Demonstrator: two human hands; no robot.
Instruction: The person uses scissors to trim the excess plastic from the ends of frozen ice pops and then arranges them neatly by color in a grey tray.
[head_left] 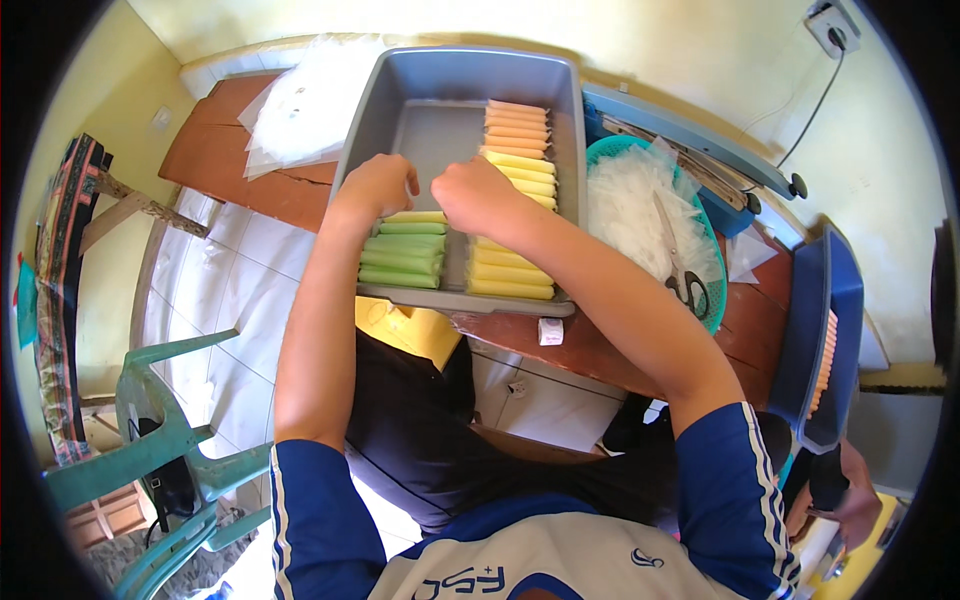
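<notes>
Both my hands hover over a grey plastic tray (455,68) that holds rows of slim, sealed plastic tubes. My left hand (378,186), fingers curled downward, is above the left row, where green tubes (402,256) lie stacked with a yellow-green one at their far end. My right hand (472,192) is closed in a fist over the middle, beside yellow tubes (510,272). Whatever either hand grips is hidden. More yellow tubes (527,178) and orange tubes (517,130) fill the right column farther back.
Clear plastic bags (310,105) lie left on the brown bench (225,135). A teal basket (713,310) at right holds more bags and scissors (672,245). Beyond are a blue bin (845,290), a blue sealing device (690,140) and a green chair (150,440).
</notes>
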